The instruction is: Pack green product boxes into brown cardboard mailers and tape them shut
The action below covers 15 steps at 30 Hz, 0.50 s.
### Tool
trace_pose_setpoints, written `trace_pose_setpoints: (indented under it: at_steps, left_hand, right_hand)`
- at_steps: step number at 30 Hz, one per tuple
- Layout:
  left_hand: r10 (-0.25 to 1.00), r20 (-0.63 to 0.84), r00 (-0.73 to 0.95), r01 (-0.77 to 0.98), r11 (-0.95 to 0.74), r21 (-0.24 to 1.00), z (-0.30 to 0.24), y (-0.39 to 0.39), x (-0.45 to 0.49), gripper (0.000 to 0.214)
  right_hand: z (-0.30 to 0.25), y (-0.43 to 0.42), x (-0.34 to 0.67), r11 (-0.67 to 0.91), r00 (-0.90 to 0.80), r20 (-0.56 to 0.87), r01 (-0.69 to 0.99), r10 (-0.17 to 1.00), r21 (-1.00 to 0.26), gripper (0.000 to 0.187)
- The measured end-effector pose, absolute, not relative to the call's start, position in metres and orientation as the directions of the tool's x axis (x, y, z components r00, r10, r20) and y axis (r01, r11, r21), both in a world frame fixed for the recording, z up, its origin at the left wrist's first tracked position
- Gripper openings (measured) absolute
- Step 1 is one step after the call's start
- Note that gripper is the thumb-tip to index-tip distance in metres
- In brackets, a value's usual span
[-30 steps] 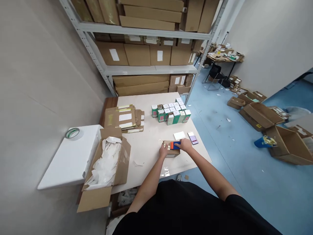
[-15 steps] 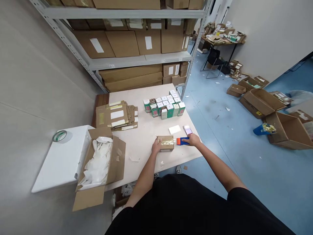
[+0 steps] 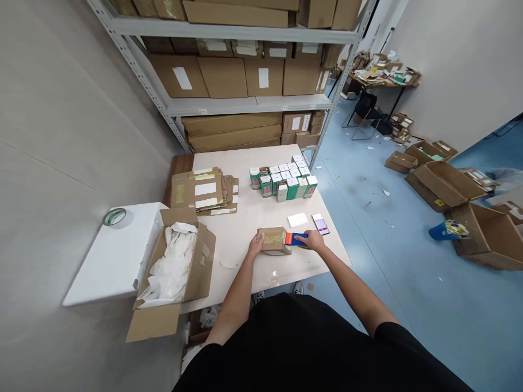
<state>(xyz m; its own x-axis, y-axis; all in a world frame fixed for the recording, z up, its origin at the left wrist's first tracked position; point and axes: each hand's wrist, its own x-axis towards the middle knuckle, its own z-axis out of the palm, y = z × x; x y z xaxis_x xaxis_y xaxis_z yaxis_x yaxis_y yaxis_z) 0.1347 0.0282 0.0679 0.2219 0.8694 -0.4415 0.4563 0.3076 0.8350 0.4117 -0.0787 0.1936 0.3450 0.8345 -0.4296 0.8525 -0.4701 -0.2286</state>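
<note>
A small cardboard box (image 3: 273, 239) with clear tape over its top lies near the front edge of the table. My left hand (image 3: 255, 245) grips its left end, thumb on top. In my right hand (image 3: 314, 240) is a blue and orange tape dispenser (image 3: 298, 239), its orange end at the right end of the box's top. Behind the right hand lies a phone (image 3: 321, 224) with a lit screen, and a white card (image 3: 297, 220) is beside it.
Several green and white small boxes (image 3: 292, 188) stand at the back of the table. Flattened cardboard (image 3: 204, 190) is piled at the left. An open carton (image 3: 204, 261) holds white paper. A tape roll (image 3: 114, 216) rests on a white surface. Shelving (image 3: 245, 103) stands behind.
The tape dispenser in my right hand has moved left, from just off the box's right end onto its top edge. The phone shows more fully. My view has shifted slightly.
</note>
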Motion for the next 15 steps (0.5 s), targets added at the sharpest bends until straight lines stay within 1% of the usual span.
trace_pose_setpoints:
  at_steps: [2, 5, 7, 8, 9, 11, 13, 15]
  left_hand:
    - [0.885, -0.431, 0.175, 0.489, 0.301, 0.819, 0.070, 0.033, 0.118, 0.053]
    - [0.900, -0.435, 0.022, 0.597, 0.337, 0.727, 0.078, 0.037, 0.092, 0.056]
    - [0.911, -0.406, -0.075, 0.647, 0.354, 0.675, 0.084, 0.038, 0.077, 0.056]
    - [0.922, -0.375, -0.093, 0.650, 0.341, 0.679, 0.087, 0.038, 0.071, 0.054]
    - [0.937, -0.337, -0.087, 0.638, 0.312, 0.704, 0.089, 0.037, 0.066, 0.052]
    - [0.960, -0.279, -0.013, 0.568, 0.236, 0.788, 0.093, 0.036, 0.059, 0.050]
    - [0.957, -0.275, 0.092, 0.487, 0.198, 0.851, 0.094, 0.037, 0.055, 0.049]
    - [0.942, -0.307, 0.132, 0.462, 0.216, 0.860, 0.092, 0.040, 0.051, 0.047]
  right_hand:
    - [0.195, -0.072, 0.392, -0.451, 0.330, -0.414, 0.860, 0.848, -0.238, 0.059]
    - [0.196, -0.058, 0.360, -0.408, 0.293, -0.402, 0.881, 0.868, -0.239, 0.058]
    - [0.196, -0.046, 0.338, -0.378, 0.263, -0.402, 0.894, 0.877, -0.239, 0.059]
    - [0.195, -0.040, 0.327, -0.365, 0.248, -0.406, 0.899, 0.880, -0.241, 0.059]
    - [0.195, -0.034, 0.317, -0.352, 0.233, -0.411, 0.904, 0.881, -0.244, 0.059]
    - [0.192, -0.021, 0.296, -0.333, 0.208, -0.426, 0.911, 0.880, -0.244, 0.059]
    - [0.190, -0.008, 0.277, -0.314, 0.189, -0.437, 0.920, 0.879, -0.233, 0.061]
    - [0.188, 0.004, 0.257, -0.284, 0.168, -0.439, 0.935, 0.883, -0.212, 0.063]
